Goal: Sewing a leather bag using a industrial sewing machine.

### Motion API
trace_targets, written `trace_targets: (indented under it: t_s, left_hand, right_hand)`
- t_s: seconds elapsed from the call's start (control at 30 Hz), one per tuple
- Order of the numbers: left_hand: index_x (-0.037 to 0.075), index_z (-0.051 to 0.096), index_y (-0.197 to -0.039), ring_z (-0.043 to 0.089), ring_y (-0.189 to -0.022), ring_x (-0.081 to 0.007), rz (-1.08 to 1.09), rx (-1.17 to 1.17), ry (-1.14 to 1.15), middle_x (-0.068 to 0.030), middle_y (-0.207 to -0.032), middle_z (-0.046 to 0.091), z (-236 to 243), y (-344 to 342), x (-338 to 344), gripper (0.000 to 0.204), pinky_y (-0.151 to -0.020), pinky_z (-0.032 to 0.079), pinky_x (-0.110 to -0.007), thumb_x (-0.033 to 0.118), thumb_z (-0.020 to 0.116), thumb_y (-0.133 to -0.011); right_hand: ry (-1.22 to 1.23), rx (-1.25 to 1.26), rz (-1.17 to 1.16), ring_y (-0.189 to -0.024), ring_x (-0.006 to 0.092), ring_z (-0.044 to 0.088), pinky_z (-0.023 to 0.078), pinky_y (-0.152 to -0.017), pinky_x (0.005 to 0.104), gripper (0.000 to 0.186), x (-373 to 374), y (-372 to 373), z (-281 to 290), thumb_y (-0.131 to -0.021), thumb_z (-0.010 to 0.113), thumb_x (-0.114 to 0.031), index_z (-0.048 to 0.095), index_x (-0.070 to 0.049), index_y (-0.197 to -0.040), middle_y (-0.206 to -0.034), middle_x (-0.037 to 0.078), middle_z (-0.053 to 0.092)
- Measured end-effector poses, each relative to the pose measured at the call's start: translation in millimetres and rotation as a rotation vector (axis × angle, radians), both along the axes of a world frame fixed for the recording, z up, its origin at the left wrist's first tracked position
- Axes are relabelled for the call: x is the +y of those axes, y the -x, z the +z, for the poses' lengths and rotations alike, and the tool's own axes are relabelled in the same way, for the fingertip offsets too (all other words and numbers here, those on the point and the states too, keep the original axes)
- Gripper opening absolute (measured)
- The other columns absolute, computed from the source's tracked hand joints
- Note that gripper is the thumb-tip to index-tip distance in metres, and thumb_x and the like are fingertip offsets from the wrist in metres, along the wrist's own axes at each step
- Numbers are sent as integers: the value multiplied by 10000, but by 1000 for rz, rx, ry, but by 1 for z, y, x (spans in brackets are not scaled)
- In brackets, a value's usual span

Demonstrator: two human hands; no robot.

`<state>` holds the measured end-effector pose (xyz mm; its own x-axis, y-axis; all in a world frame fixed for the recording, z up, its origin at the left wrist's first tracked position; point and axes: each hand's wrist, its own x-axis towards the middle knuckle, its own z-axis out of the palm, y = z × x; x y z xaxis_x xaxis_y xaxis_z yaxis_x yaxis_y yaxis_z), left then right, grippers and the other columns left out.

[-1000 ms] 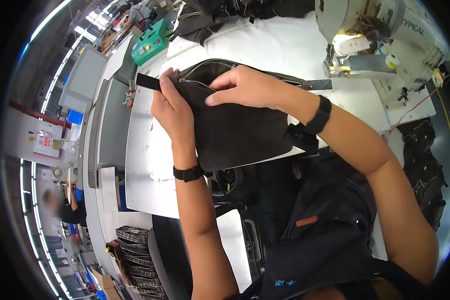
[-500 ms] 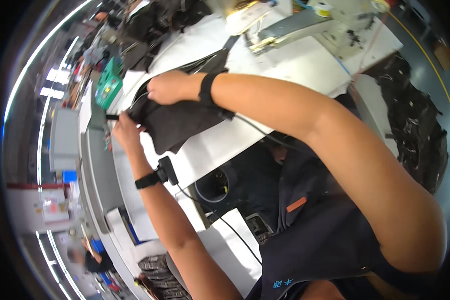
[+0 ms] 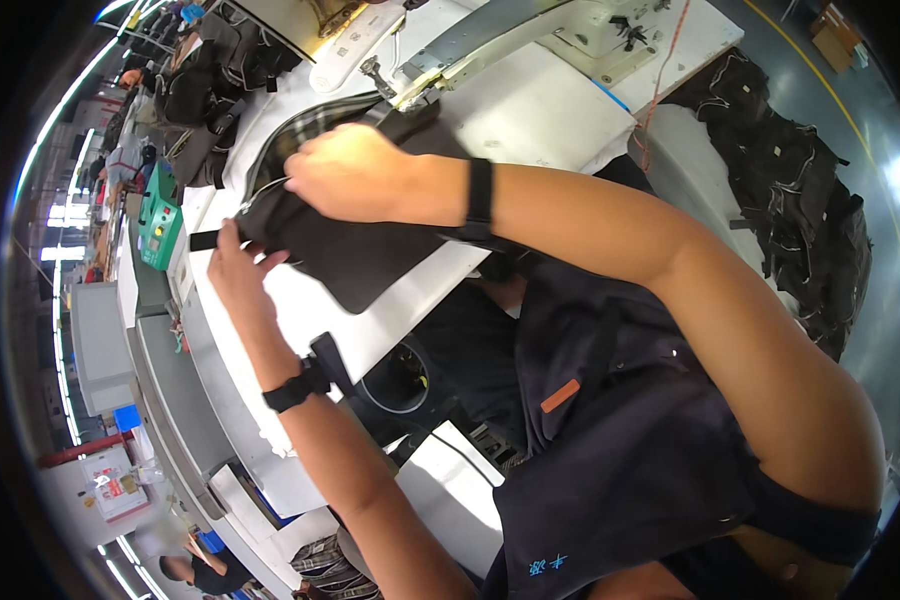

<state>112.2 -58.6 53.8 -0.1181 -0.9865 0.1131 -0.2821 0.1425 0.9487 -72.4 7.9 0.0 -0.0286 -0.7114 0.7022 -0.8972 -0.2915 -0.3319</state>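
A dark fabric piece (image 3: 365, 265), perhaps part of a bag, lies on the white sewing table, its far end by the needle area of a sewing machine (image 3: 480, 45). Along its upper edge a plaid lining (image 3: 310, 122) shows, with a light zipper-like line. My left hand (image 3: 238, 272) pinches the piece's near-left corner, where a short black strap end (image 3: 203, 240) sticks out; thumb and index finger are together there. Closed over the upper edge, my right hand (image 3: 355, 178) grips the fabric, its fingertips partly hidden. Both wrists wear black bands.
A green box-shaped device (image 3: 158, 215) stands at the left, beyond the table edge. Dark bags or garments (image 3: 210, 85) are piled at the far left. More dark pieces (image 3: 790, 190) lie on a surface at the right. Another person (image 3: 205, 572) sits at lower left.
The view has shifted. The fabric now lies spread flatter, its plaid lining more exposed, and its far end is closer to the machine's needle area. Both hands keep hold of it.
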Motion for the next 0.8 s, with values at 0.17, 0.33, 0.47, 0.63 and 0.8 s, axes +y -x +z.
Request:
trace_targets:
  t_s: [0.17, 0.33, 0.47, 0.63, 0.8]
  left_hand:
    - [-120, 669, -1164, 655, -828, -188, -126, 44, 5, -141, -973, 682, -11, 41, 38, 471, -565, 629, -323, 320, 549, -1045]
    - [-48, 720, -1203, 637, -679, -149, -224, 22, 118, -101, -915, 697, -8, 79, 54, 381, -510, 559, -256, 244, 548, -1030]
    - [-83, 709, -1164, 689, -830, -156, -189, -176, 214, -101, -997, 717, -13, 98, 51, 290, -755, 566, -274, 124, 582, -1005]
    - [-30, 761, -1152, 608, -932, -113, -283, 29, 570, -69, -1081, 736, -33, 111, 38, 286, -859, 452, -258, 55, 583, -946]
    - [-59, 778, -1083, 611, -946, -137, -280, 100, 541, -92, -1089, 726, -46, 121, 35, 304, -846, 460, -270, 35, 540, -919]
  right_hand:
    - [163, -50, -52, -732, 320, 703, 542, -669, 450, 252, 49, 36, -8, -932, 646, -258, 677, -62, -777, -743, 133, 689]
    - [109, -161, -21, -736, 320, 677, 475, -728, 450, 258, 73, 68, -6, -951, 620, -233, 664, -52, -771, -738, 94, 682]
    - [101, -207, -84, -723, 296, 642, 429, -791, 422, 292, 83, 85, -7, -952, 642, -268, 637, -71, -736, -714, 85, 648]
    - [189, -219, -90, -746, 245, 631, 401, -810, 385, 220, 83, 84, -11, -921, 693, -234, 635, -90, -766, -731, 39, 635]
    - [126, -187, -176, -737, 202, 620, 397, -819, 365, 168, 88, 82, -12, -889, 730, -206, 655, -93, -789, -749, 24, 642]
